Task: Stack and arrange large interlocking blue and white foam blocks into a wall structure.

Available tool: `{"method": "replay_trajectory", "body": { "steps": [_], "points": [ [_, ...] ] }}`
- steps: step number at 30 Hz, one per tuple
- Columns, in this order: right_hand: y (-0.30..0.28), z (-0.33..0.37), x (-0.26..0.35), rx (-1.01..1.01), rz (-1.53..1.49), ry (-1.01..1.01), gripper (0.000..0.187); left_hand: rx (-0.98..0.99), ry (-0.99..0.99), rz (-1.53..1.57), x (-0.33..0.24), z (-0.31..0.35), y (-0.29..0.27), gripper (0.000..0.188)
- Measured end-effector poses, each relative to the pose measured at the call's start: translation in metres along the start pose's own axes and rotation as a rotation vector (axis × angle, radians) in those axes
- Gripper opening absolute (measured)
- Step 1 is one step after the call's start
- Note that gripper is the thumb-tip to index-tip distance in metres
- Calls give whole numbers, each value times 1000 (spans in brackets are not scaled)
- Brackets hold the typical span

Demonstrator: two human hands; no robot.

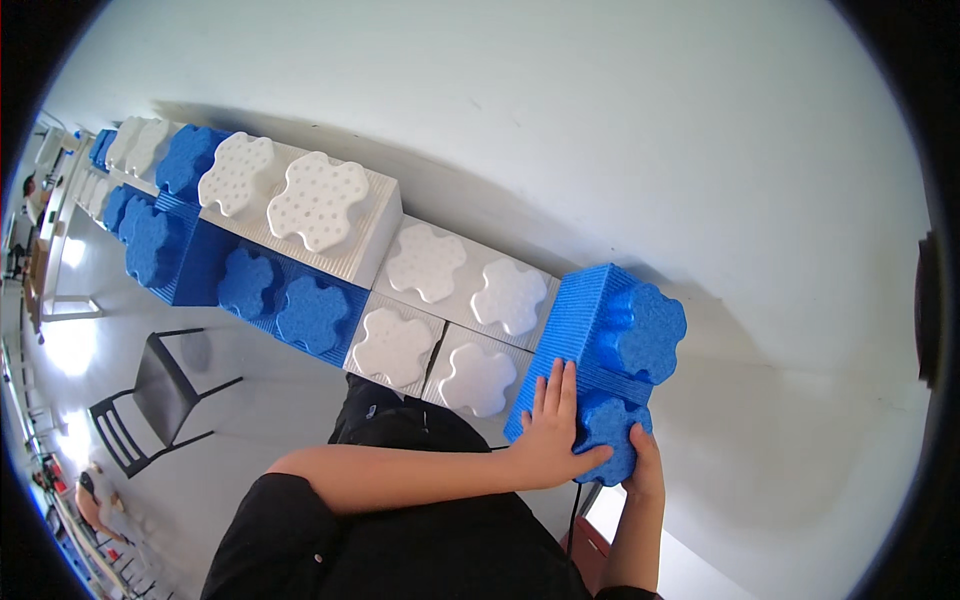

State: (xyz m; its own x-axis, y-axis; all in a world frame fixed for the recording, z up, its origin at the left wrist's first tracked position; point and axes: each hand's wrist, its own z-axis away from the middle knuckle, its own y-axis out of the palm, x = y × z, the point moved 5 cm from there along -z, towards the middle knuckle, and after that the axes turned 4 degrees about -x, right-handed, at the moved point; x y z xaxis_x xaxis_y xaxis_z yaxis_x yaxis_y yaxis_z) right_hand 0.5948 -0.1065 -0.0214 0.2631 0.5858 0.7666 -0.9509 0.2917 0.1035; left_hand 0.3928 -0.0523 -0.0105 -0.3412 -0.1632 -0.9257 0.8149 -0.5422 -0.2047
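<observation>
A large blue foam building block (580,325) with two wavy-edged studs sits at the right end of the block row, higher than the white blocks beside it. My left hand (550,432) lies against its ribbed side, fingers stretched out and thumb on the nearer stud (610,440). Around the right side of that same stud curls my right hand (645,462), its thumb on the edge and other fingers mostly hidden. What the blue block rests on is hidden. Just left of it are white studded blocks (510,297), packed side by side.
The wall of blue and white blocks runs left, with a taller white block (378,232) and a blue block (205,255) standing up from it. A pale wall (600,120) rises behind. A black chair (165,390) stands at left; a person (95,505) is farther off.
</observation>
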Motion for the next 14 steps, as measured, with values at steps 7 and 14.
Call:
{"method": "replay_trajectory", "body": {
  "steps": [7,14],
  "points": [
    [13,0,0,11,-1,-23,101,-23,103,28,12,-3,-4,140],
    [3,-7,3,78,10,-67,116,48,109,-79,3,-7,-1,141]
  ]
}}
